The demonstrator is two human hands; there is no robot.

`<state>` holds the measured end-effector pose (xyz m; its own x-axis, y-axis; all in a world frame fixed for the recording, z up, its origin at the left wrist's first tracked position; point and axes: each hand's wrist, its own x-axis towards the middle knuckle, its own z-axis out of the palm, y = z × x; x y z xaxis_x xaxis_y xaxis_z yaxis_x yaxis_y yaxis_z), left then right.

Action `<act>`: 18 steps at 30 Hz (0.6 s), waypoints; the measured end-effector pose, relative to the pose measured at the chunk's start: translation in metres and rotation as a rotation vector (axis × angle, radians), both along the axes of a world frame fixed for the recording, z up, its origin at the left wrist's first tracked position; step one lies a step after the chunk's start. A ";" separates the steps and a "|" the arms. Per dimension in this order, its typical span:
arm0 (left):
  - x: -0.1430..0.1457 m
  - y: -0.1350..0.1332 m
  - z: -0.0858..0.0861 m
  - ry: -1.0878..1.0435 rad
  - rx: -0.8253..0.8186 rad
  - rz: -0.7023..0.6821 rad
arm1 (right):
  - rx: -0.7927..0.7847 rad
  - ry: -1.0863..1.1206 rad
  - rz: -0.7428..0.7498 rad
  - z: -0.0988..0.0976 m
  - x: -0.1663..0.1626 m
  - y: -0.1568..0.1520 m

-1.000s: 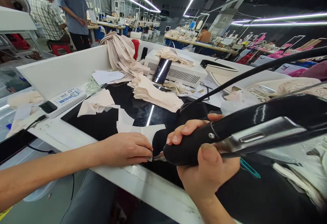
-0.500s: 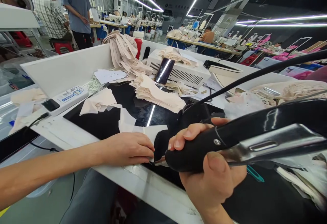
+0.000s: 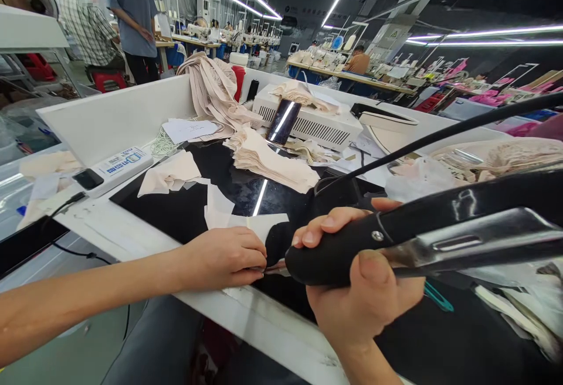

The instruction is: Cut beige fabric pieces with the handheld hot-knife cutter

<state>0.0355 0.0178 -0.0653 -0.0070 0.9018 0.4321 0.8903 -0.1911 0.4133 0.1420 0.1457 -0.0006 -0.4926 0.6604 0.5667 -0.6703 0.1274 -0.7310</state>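
My right hand [image 3: 360, 279] is wrapped round a black-handled tool with a silver metal lever [image 3: 422, 232], which reaches in from the right, close to the camera. A narrow metal end [image 3: 277, 268] shows beyond the tool's rounded black end, near my left fingertips. My left hand [image 3: 233, 259] rests at the table's front edge, its fingers pressed together at the edge of a cream fabric piece [image 3: 259, 225]. The fingertips partly hide what they pinch. Another cream scrap [image 3: 219, 203] lies just behind that hand.
A stack of cream fabric pieces [image 3: 268, 162] lies on the black tabletop [image 3: 185, 218]. Behind it, a phone [image 3: 284, 122] leans on a white vented box [image 3: 325, 124]. A black cable [image 3: 417, 139] crosses at right. A teal clip [image 3: 438, 297] lies beyond my right hand. Two people are at back left.
The tool's front end and my right hand have shifted slightly, and the handle is tilted a little differently. My left hand stays almost in place on the fabric.
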 end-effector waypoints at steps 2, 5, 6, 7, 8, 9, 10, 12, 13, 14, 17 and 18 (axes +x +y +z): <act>0.000 0.000 0.000 -0.003 0.014 0.001 | 0.014 0.004 -0.012 0.000 0.000 0.000; 0.000 0.000 0.001 -0.011 0.030 -0.003 | 0.024 0.001 -0.006 -0.002 0.000 0.001; 0.000 0.000 0.001 -0.012 0.035 -0.005 | 0.026 -0.002 -0.002 -0.002 0.001 0.001; 0.000 0.000 0.001 -0.014 0.036 -0.005 | 0.029 -0.008 0.001 -0.003 0.001 0.001; 0.000 0.000 0.001 -0.015 0.037 -0.005 | 0.033 -0.014 0.002 -0.003 0.001 0.001; 0.000 0.000 0.001 -0.017 0.036 -0.004 | 0.035 -0.020 0.002 -0.003 0.002 0.001; 0.001 -0.001 0.001 -0.016 0.034 -0.004 | 0.034 -0.024 0.001 -0.004 0.002 0.001; 0.001 -0.001 0.001 -0.012 0.027 0.000 | 0.031 -0.028 -0.001 -0.004 0.003 0.001; 0.000 -0.001 0.001 -0.010 0.024 0.002 | 0.028 -0.029 -0.001 -0.003 0.003 0.001; 0.000 -0.001 0.001 -0.008 0.021 0.004 | 0.025 -0.029 0.000 -0.003 0.004 0.001; 0.001 -0.001 0.002 0.002 0.023 0.021 | 0.021 -0.028 0.007 -0.003 0.004 0.000; 0.001 0.000 0.001 0.011 0.031 0.030 | 0.021 -0.026 0.009 -0.002 0.004 0.000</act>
